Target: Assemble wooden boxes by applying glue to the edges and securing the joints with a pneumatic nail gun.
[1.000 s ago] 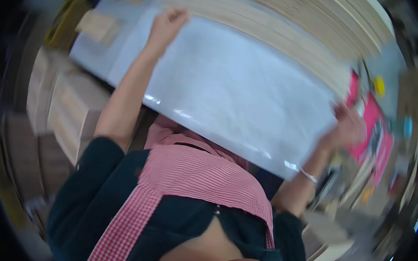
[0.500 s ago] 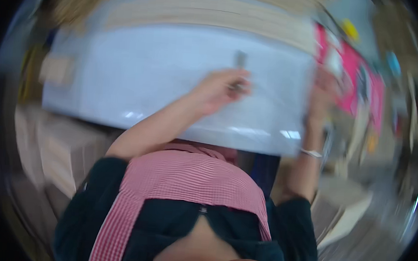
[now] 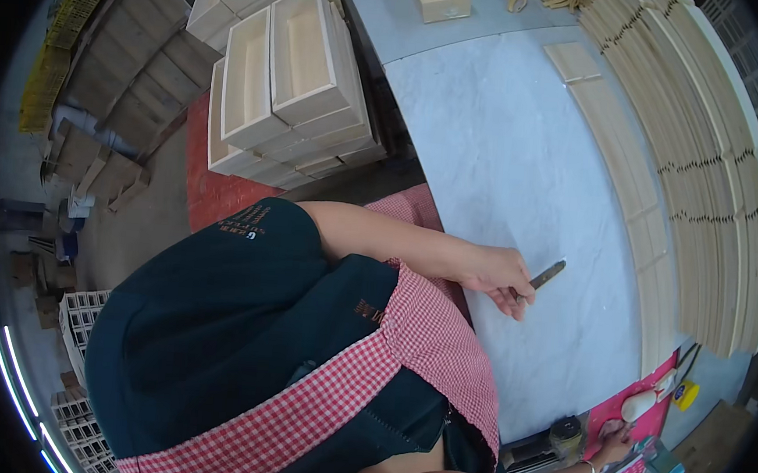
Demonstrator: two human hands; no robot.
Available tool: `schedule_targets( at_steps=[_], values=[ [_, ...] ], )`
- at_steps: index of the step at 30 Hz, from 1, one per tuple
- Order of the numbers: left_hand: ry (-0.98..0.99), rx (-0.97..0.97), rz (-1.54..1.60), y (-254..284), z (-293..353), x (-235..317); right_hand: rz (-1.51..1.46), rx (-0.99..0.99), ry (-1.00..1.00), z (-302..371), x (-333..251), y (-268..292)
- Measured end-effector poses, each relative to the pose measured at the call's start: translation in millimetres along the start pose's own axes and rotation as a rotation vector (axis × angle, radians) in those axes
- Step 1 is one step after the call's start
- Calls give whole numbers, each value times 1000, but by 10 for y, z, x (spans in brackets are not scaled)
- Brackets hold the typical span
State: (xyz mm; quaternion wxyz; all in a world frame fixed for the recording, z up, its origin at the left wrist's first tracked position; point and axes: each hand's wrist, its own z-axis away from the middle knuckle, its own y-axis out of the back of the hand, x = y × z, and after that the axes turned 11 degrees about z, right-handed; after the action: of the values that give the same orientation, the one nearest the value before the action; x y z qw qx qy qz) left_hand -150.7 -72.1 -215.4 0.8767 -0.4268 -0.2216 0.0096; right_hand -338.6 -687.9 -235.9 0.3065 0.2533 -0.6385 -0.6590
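Note:
My left hand (image 3: 501,278) is closed around the end of a small knife (image 3: 550,273) with a narrow, flat, dark blade. The blade sticks out past the fingers over a white, smooth tabletop (image 3: 525,159). Toward the lower right, my right hand (image 3: 615,439) reaches to a pink mat (image 3: 647,420) where several tools lie. A white bottle (image 3: 640,404) stands close to that hand. Its fingers show small and partly hidden, so whether they hold anything cannot be made out.
Pale wooden boxes (image 3: 302,51) stand stacked left of the table. Along its far right side run thin wooden strips (image 3: 617,156) and tall stacks of wooden slats (image 3: 709,172). A yellow-lidded container (image 3: 685,395), a dark jar (image 3: 566,434) and a blue-green container (image 3: 666,463) sit near the mat.
The view has swung round to the left, bringing the stacked boxes into sight. My left hand still holds the knife. My right hand remains by the pink mat, now lower in the picture.

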Motion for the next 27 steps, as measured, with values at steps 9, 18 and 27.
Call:
schedule_targets(
  at_steps=[9, 18, 27],
  values=[
    [23, 173, -204, 228, 459, -213, -836, 427, 323, 1190, -1661, 744],
    [115, 474, -128, 302, 949, -205, -789, 279, 549, 2448, -3841, 597],
    [29, 401, -164, 399, 992, -294, -554, 355, 724, 2794, -4636, 143]
  ],
)
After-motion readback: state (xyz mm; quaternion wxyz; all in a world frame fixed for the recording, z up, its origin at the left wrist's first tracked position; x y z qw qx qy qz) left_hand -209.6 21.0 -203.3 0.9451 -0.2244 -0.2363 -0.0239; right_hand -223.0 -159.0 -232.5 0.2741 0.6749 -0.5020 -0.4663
